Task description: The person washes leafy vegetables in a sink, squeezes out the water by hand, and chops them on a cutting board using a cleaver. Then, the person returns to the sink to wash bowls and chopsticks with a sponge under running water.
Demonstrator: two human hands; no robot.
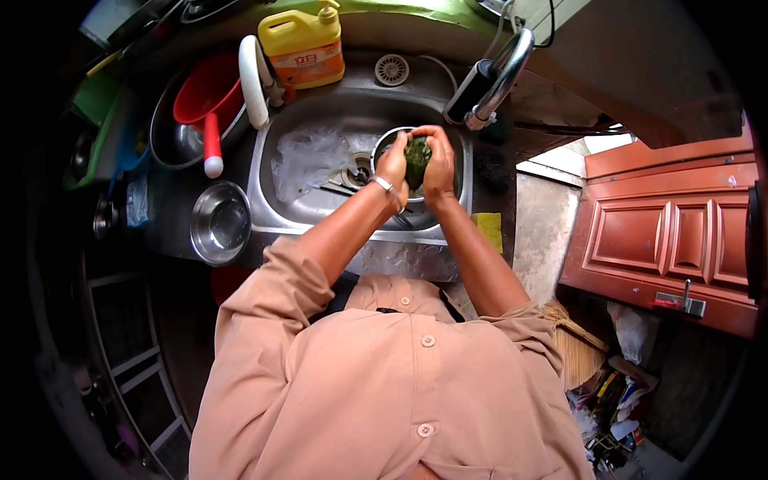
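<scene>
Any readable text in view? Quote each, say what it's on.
"立白": large characters on the orange label of the yellow pump jug.
Smaller print on that label: too small to read.
Clutter on the floor by the door: too small and blurred to tell any lettering.
No other readable text.

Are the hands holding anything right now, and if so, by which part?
A green clump, cupped by its two sides between the left hand and right hand.

Daylight glares at the upper right — dark shadow lower left, wide-angle curvature bending the black-vignetted edges.
</scene>
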